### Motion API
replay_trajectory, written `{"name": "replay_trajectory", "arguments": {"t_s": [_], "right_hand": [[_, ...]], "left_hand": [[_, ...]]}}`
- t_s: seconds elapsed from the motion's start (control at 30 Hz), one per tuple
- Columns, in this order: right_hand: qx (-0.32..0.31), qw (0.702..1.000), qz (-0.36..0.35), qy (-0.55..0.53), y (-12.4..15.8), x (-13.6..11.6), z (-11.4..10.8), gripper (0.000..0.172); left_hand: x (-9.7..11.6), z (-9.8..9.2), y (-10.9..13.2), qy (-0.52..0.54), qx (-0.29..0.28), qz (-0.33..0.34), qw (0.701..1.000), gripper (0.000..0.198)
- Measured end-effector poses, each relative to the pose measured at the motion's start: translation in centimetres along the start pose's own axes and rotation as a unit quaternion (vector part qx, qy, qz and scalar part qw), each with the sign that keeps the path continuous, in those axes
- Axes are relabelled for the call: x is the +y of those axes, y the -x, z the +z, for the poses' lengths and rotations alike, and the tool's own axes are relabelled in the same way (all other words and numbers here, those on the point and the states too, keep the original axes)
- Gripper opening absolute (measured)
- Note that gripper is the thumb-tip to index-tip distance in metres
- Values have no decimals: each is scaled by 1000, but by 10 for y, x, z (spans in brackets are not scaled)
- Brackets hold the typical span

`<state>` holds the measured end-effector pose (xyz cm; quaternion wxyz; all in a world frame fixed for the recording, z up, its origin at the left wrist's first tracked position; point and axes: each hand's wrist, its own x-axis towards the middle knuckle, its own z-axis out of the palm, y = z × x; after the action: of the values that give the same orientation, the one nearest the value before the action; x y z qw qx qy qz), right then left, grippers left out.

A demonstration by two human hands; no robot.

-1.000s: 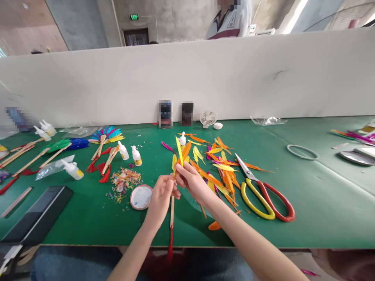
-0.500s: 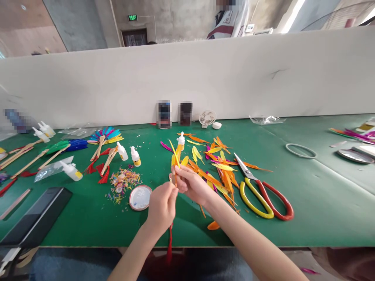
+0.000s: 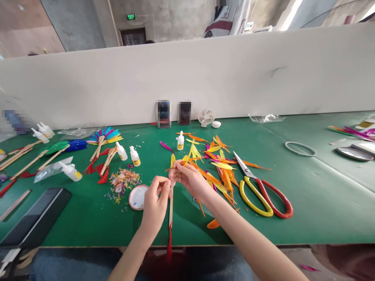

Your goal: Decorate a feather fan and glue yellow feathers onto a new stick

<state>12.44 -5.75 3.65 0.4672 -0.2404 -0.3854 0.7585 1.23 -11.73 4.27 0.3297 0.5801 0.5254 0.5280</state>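
Observation:
Between my hands lies a slim wooden handle point(image 3: 171, 207) with a red tassel point(image 3: 169, 238) hanging at its near end over the table edge. My left hand point(image 3: 155, 201) is closed in a pinch beside the handle's upper part; whatever its fingertips hold is too small to make out. A yellow feather point(image 3: 191, 148) sticks up from the pinched fingers of my right hand point(image 3: 191, 179). Another yellow feather point(image 3: 172, 159) stands just past the handle's top, which my fingers partly hide. Loose orange feathers point(image 3: 227, 179) and yellow ones lie right of my right hand.
Large scissors point(image 3: 258, 189) lie open-bladed at right. A white lid point(image 3: 137, 198), coloured scraps point(image 3: 124, 181), glue bottles point(image 3: 135, 156) and feather fans point(image 3: 105, 136) are at left. A black box point(image 3: 36, 214) stands near left. Phones point(image 3: 163, 115) and a small fan point(image 3: 206, 116) line the white partition.
My left hand has shifted a little left, and the wooden handle now shows below it. The yellow feather in my right hand has swung to the right and tilts.

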Motion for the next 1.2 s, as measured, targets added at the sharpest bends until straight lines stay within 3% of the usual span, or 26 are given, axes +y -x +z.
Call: {"name": "replay_trajectory", "arguments": {"t_s": [0.3,0.57,0.73,0.87,1.03,1.1,1.2], "right_hand": [[-87,993,47,-70,0,-7,-1,18],[-96,987,104,-76,6,-5,6,29],[-93,988,113,-46,8,-1,8,36],[-36,997,44,-49,5,-5,4,40],[83,995,-30,-40,1,-8,-3,18],[94,995,-35,-12,2,-8,-4,17],[55,997,-24,55,4,-8,-1,27]], "left_hand": [[-3,-2,-4,-9,19,-20,1000,14],[2,4,-13,-49,5,20,999,13],[-1,11,-16,-60,19,9,998,3],[-1,7,-16,41,-16,-56,997,12],[0,0,-15,197,-88,-137,967,25],[0,0,-14,206,-92,-141,964,26],[0,0,-14,176,-95,-129,971,26]]}}
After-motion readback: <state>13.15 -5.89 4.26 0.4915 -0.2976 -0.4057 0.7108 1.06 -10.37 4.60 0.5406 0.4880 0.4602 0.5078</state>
